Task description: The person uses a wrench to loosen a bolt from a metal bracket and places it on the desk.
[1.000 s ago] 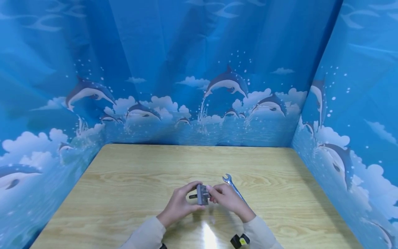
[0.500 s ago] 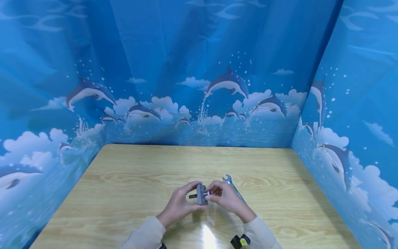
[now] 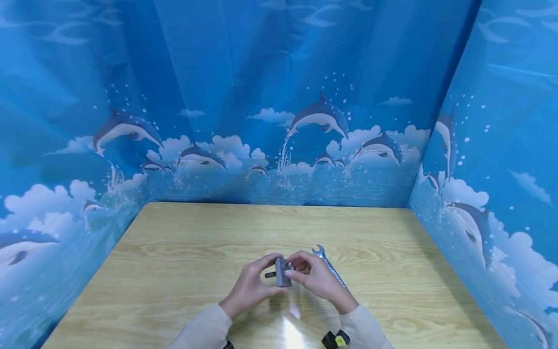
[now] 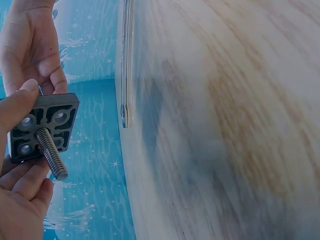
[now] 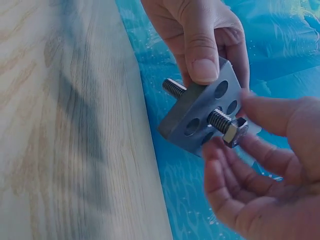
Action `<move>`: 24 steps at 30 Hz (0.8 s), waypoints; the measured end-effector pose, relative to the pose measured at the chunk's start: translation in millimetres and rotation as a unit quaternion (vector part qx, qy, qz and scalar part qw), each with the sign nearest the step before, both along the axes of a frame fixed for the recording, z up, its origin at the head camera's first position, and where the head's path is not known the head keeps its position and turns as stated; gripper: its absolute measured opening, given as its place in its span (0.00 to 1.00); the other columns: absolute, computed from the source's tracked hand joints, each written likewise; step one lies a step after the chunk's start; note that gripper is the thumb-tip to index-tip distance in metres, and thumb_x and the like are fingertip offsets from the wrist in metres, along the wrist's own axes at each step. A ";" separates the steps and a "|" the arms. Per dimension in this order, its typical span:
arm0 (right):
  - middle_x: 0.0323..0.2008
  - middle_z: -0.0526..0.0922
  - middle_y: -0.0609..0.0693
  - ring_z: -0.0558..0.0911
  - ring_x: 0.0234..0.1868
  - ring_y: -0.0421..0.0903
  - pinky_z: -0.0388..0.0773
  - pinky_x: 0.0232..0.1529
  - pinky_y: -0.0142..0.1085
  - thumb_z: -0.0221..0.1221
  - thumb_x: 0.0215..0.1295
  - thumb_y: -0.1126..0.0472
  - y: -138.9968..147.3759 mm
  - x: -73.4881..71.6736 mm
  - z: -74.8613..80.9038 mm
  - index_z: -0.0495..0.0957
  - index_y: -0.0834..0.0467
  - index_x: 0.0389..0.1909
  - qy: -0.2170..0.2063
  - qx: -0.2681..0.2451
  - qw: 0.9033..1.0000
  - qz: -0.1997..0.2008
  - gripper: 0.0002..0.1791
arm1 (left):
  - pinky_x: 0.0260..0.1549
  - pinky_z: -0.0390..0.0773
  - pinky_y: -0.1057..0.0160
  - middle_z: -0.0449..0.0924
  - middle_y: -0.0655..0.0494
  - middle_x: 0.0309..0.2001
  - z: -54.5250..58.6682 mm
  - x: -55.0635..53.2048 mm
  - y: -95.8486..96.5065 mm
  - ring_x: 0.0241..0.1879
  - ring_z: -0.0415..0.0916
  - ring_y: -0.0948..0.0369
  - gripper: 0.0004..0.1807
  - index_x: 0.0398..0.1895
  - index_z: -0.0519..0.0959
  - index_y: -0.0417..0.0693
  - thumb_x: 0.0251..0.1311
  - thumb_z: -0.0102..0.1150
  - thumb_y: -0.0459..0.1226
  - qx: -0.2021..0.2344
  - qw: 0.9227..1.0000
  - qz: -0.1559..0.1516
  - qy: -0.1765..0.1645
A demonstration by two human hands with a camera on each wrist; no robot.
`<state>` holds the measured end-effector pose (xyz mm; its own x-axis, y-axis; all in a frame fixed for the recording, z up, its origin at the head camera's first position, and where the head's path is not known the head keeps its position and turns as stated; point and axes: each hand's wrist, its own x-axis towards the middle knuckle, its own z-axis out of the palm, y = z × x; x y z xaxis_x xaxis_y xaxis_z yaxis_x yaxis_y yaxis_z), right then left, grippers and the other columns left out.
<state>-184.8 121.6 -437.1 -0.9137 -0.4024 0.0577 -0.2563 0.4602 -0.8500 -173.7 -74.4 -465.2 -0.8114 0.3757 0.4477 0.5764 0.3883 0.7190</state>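
Observation:
My left hand holds a small grey square plate by its edges, thumb on one side and fingers on the opposite side. A hex-head bolt runs through the plate's middle; its threaded end sticks out on the left side. Several round holes surround it. On the head side, my right hand has its thumb and curled fingers around the bolt head. The right wrist view shows part of the head between them, and a blurred finger near the plate's edge. Both hands hold this above the table.
A silver open-end wrench lies on the wooden table just beyond my right hand, partly hidden by it. Blue dolphin-print curtains stand behind the table and along both sides.
My right thumb has moved down and toward the plate, and the right fingers have shifted about the bolt head. The left hand and plate have stayed almost still.

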 end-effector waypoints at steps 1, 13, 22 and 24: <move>0.33 0.79 0.47 0.77 0.34 0.42 0.77 0.34 0.30 0.58 0.56 0.48 0.0 0.1 0.2 0.76 0.54 0.41 0.003 0.007 1.000 -0.003 0.17 | 0.53 0.72 0.61 0.73 0.55 0.53 -0.3 0.1 0.0 0.52 0.71 0.60 0.41 0.57 0.67 0.51 0.32 0.73 0.42 -0.002 1.000 0.001 0.001; 0.17 0.78 0.49 0.77 0.18 0.45 0.77 0.19 0.32 0.45 0.63 0.41 1.6 1.8 -4.4 0.79 0.62 0.23 -0.033 0.044 0.998 0.001 0.29 | 0.52 0.72 0.62 0.74 0.56 0.52 -1.6 1.0 -0.2 0.51 0.71 0.61 0.42 0.57 0.66 0.52 0.32 0.73 0.41 -0.013 1.000 0.005 -0.009; 0.25 0.79 0.46 0.77 0.25 0.40 0.77 0.26 0.30 0.62 0.52 0.55 0.2 2.3 2.2 0.79 0.58 0.35 0.019 0.022 1.000 0.000 0.12 | 0.53 0.71 0.60 0.74 0.56 0.52 -0.5 0.1 -3.2 0.51 0.71 0.61 0.42 0.57 0.66 0.54 0.33 0.68 0.53 -0.015 1.000 0.007 -0.020; 0.27 0.79 0.47 0.77 0.27 0.40 0.78 0.29 0.29 0.64 0.49 0.59 -0.4 1.7 1.6 0.79 0.59 0.36 0.025 -0.002 1.000 -0.005 0.12 | 0.53 0.71 0.60 0.74 0.56 0.52 0.5 -0.7 -4.1 0.52 0.71 0.61 0.42 0.58 0.66 0.54 0.33 0.66 0.55 -0.011 1.000 0.005 -0.017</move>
<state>-183.1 121.2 -435.5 -0.9136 -0.3927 0.1054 -0.2946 0.4605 -0.8373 -174.3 -78.4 -464.7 -0.8302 0.3761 0.4115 0.5474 0.4101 0.7295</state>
